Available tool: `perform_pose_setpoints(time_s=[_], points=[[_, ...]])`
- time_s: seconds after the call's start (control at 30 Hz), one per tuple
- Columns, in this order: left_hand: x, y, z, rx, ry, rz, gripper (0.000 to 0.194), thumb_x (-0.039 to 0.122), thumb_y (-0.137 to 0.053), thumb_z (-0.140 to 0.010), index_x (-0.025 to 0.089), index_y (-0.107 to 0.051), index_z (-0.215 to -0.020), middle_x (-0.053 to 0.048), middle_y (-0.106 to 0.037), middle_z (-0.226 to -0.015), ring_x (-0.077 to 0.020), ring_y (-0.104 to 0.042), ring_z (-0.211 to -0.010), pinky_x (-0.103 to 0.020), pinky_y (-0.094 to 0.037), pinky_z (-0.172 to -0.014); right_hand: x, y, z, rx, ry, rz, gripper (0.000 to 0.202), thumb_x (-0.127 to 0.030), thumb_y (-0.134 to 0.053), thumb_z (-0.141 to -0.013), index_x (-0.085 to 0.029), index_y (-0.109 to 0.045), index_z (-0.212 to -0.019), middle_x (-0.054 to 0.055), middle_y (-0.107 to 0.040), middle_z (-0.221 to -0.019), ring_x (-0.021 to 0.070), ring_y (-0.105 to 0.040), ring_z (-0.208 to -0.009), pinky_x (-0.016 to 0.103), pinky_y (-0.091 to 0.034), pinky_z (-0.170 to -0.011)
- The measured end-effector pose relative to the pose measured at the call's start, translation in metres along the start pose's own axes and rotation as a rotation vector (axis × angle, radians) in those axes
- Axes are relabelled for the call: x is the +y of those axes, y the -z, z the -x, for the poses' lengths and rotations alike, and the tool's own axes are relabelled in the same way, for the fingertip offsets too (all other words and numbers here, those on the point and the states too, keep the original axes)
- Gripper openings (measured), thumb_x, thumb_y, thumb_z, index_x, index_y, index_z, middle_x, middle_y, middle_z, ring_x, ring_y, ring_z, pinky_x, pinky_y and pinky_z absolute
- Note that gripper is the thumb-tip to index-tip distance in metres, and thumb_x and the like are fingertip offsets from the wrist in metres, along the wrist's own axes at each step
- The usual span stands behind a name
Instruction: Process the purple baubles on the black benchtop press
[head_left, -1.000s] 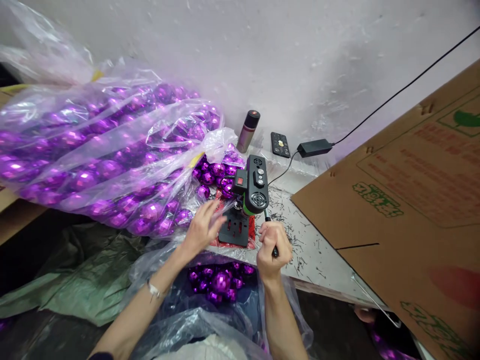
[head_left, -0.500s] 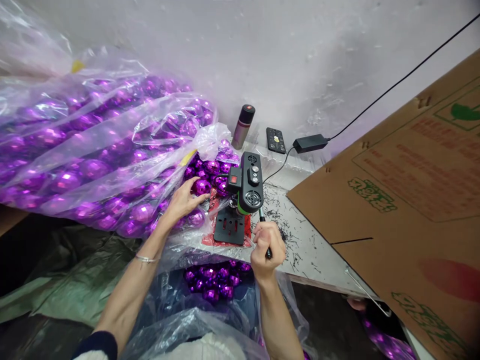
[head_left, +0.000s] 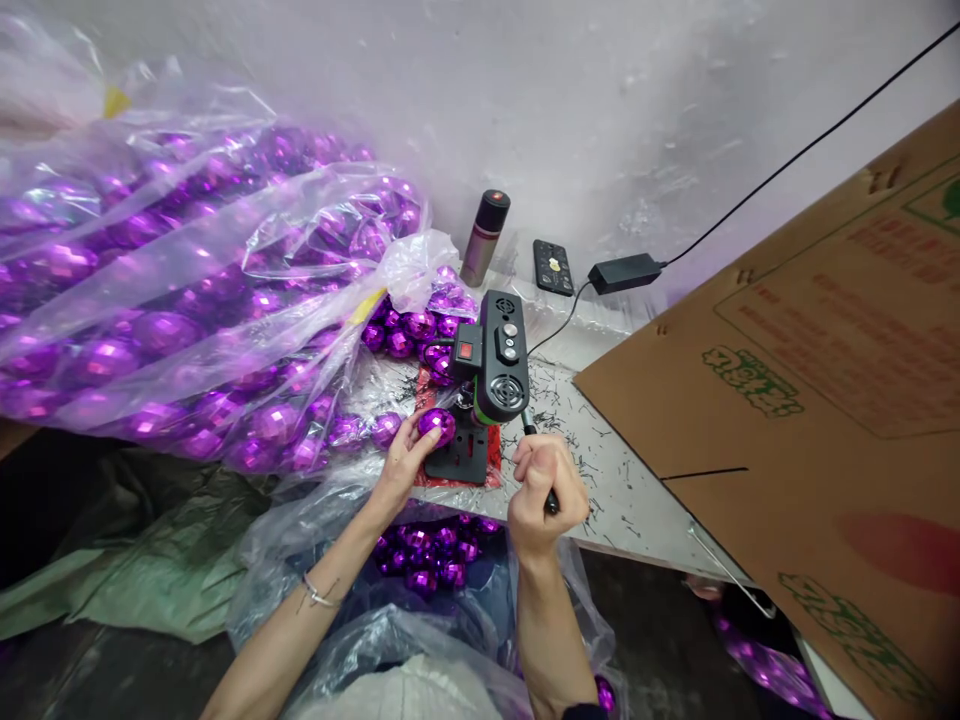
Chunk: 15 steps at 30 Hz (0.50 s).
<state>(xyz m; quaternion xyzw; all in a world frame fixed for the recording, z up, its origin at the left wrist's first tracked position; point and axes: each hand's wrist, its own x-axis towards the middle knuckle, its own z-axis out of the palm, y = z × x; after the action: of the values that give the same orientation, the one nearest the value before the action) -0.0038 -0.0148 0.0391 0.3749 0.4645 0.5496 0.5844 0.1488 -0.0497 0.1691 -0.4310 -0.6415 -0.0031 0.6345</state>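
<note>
Between the thumb and fingers of my left hand (head_left: 403, 462) is a shiny purple faceted ball (head_left: 437, 427). It is at the left front of a small black bench press (head_left: 502, 360), over the slotted base plate (head_left: 459, 456). My right hand (head_left: 547, 492) is wrapped round the press's black-gripped lever (head_left: 552, 501), on the right side. More purple balls (head_left: 401, 343) lie loose behind and left of the press, beside a big clear bag (head_left: 187, 290) full of them. Below the table edge, an open plastic bag on my lap holds further balls (head_left: 427, 555).
A capped bottle (head_left: 482, 240), a phone (head_left: 553, 267) and a black power adapter (head_left: 625, 273) with a cord stand or lie at the back. Small dark scraps (head_left: 574, 420) litter the table. A large cardboard box (head_left: 810, 400) leans in from the right.
My left hand has moved right and nearer to me, from the loose balls to the press's base, and now holds a ball. My right hand stays on the lever.
</note>
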Motion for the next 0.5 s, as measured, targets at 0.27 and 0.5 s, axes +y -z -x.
perform_pose_setpoints(time_s=[0.27,0.5], points=[[-0.013,-0.009,-0.007,0.007,-0.309,-0.482,0.062,0.059,-0.078,-0.092,0.020,-0.065,-0.139,-0.015,-0.076,-0.135,-0.0325,-0.073,-0.126,-0.051,-0.058,-0.112,0.001,0.002,0.003,-0.024,0.005,0.001,0.033,-0.010,-0.047,-0.105,-0.023,-0.050,-0.075,-0.001,-0.055,-0.070,0.0125,-0.056,-0.064,0.030,-0.041,-0.059],[-0.018,-0.005,-0.009,-0.014,-0.474,-0.748,0.058,0.051,-0.078,-0.095,0.020,-0.064,-0.142,-0.016,-0.075,-0.140,-0.0344,-0.071,-0.132,-0.053,-0.057,-0.113,0.001,0.003,0.005,-0.033,0.013,0.011,0.032,-0.009,-0.048,-0.103,-0.023,-0.050,-0.074,-0.002,-0.054,-0.068,0.0130,-0.057,-0.064,0.029,-0.042,-0.059]])
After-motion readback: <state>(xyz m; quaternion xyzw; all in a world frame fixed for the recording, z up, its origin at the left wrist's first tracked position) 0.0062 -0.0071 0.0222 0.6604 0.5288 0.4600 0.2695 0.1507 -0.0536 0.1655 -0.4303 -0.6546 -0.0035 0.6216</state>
